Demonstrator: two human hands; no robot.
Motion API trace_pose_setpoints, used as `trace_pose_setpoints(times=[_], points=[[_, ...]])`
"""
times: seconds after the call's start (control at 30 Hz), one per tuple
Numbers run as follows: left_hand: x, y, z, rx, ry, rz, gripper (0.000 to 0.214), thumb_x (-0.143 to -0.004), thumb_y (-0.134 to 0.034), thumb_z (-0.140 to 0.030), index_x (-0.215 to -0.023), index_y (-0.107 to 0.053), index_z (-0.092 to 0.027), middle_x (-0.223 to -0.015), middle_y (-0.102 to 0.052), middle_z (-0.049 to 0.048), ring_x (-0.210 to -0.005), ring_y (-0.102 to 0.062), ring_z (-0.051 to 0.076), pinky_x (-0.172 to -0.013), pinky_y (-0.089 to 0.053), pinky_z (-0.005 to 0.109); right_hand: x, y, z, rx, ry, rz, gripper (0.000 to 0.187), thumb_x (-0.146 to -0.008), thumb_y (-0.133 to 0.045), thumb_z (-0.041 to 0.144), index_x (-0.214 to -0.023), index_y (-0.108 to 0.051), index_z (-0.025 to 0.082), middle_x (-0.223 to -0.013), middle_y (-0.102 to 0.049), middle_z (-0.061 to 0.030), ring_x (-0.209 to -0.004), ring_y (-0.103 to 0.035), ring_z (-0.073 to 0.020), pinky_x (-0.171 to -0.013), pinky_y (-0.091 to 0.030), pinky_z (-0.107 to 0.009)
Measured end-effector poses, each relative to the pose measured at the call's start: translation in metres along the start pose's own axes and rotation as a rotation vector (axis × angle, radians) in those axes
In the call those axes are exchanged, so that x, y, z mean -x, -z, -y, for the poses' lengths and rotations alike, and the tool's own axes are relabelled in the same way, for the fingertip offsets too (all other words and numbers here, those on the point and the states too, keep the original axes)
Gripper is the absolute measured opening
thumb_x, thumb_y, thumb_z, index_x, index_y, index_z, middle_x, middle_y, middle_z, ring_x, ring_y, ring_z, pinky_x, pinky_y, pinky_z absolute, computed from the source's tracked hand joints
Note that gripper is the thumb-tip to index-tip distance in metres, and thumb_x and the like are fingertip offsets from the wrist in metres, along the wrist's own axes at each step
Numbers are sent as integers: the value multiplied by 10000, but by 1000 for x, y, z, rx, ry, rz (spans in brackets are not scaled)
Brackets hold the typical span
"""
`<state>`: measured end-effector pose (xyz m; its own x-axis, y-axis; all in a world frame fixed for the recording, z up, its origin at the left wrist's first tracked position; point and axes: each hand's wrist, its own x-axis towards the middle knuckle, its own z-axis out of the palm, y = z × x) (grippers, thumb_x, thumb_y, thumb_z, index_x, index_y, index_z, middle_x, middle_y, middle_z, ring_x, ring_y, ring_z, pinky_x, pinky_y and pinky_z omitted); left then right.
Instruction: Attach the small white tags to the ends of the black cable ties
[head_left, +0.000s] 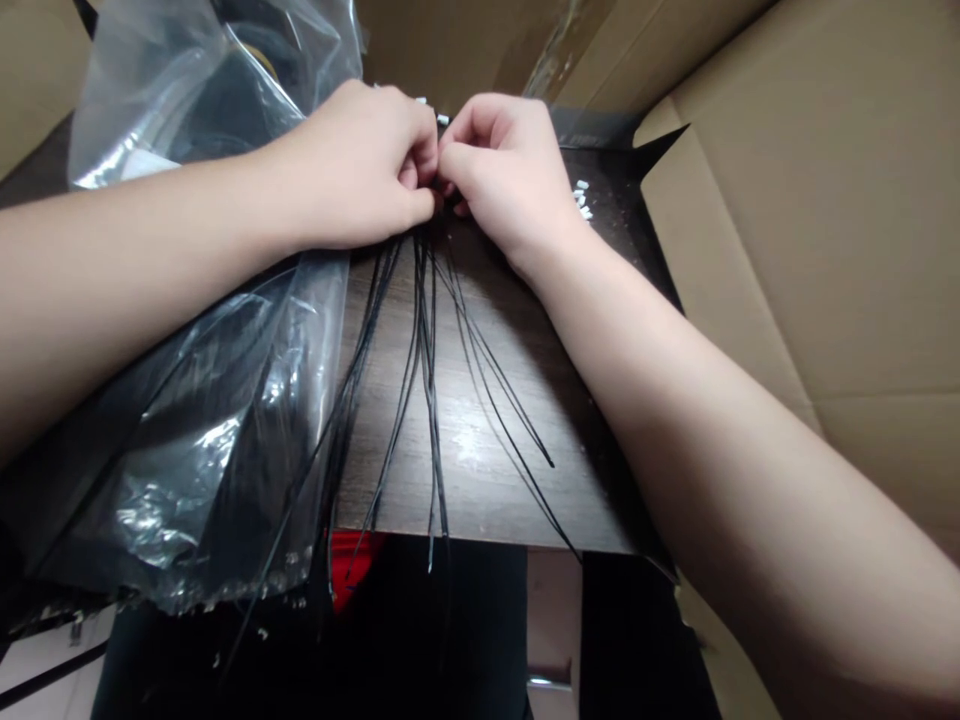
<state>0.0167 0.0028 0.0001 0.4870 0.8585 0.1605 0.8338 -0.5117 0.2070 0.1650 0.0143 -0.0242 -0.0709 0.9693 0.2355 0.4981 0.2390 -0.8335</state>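
My left hand (367, 165) and my right hand (502, 170) meet knuckle to knuckle at the far part of a dark wooden table (517, 440). Both are closed, pinching the heads of a bunch of thin black cable ties (427, 360). The ties fan out from my fingers toward me and hang over the table's near edge. What sits between the fingertips is hidden.
A clear plastic bag (217, 420) holding black items lies under my left forearm and droops over the table's left side. A large cardboard box flap (817, 210) rises on the right. Small white bits (582, 198) lie near my right hand. Something red (351, 565) shows below the table's edge.
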Motion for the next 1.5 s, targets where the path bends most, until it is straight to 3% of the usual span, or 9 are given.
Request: trace_pose_setpoints(times=[0.17, 0.43, 0.83, 1.07, 1.5], points=[[0, 2, -3, -25, 18, 12, 251, -840, -579, -260, -1016, -735, -170, -894, -694, 28, -960, -689, 243, -906, -483, 348, -1, 0, -4, -31, 35, -5, 273, -719, -507, -19, -593, -494, 223, -601, -538, 26, -595, -503, -119, -575, -371, -265], [-1, 2, 0, -6, 6, 3, 193, -835, -583, -250, -943, -728, -184, -824, -678, 7, -846, -653, 196, -869, -478, 329, -1, 1, -2, 15, 5, 11, 297, -721, -517, -15, -579, -470, 242, -601, -535, 32, -584, -530, -125, -543, -401, -263], [0, 2, -2, 2, 9, -1, 207, -842, -619, -219, -983, -745, -136, -773, -631, -10, -888, -697, 255, -921, -519, 420, 0, 1, 3, 29, -24, 1, 337, -726, -504, -61, -568, -470, 234, -571, -543, 39, -549, -502, -124, -549, -387, -274], [1, 2, 0, 22, -4, -3, 199, -840, -607, -246, -946, -736, -137, -816, -682, 11, -888, -693, 241, -916, -513, 383, 0, -1, -3, 3, 36, -7, 290, -702, -527, -10, -568, -480, 244, -587, -540, 25, -606, -509, -141, -592, -371, -289], [2, 3, -2, 29, 2, 1, 187, -842, -611, -249, -920, -723, -121, -807, -679, 38, -895, -699, 287, -923, -515, 440, -1, 1, -3, 25, 29, 8, 253, -700, -519, 25, -583, -476, 245, -599, -569, 17, -643, -534, -151, -608, -386, -286]])
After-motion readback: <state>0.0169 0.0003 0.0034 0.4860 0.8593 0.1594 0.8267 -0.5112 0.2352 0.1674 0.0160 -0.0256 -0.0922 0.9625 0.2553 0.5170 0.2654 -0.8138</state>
